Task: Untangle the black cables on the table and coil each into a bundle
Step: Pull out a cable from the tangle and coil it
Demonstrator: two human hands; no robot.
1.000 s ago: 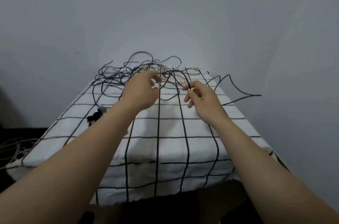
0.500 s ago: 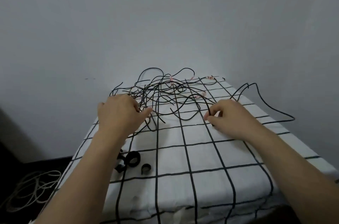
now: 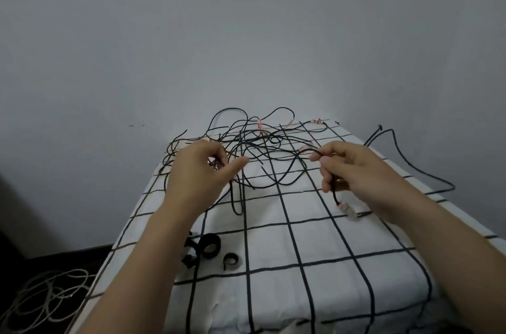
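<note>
Since half a second earlier the right hand [image 3: 353, 169] had lifted off the cloth [image 3: 328, 251]. Its fingers and thumb pinched one black cable [image 3: 335, 195] above a clear connector [image 3: 347, 210] dangling centre right. The left hand [image 3: 197, 172] was curled at the tangle [image 3: 254, 147] mid-frame, thumb out; whether it pinched a strand could not be told. The freed end wanted drawing out slowly while the left hand pinned the heap. Three strap rolls [image 3: 210, 246] sat lower centre, and the cables were too knotted to count.
</note>
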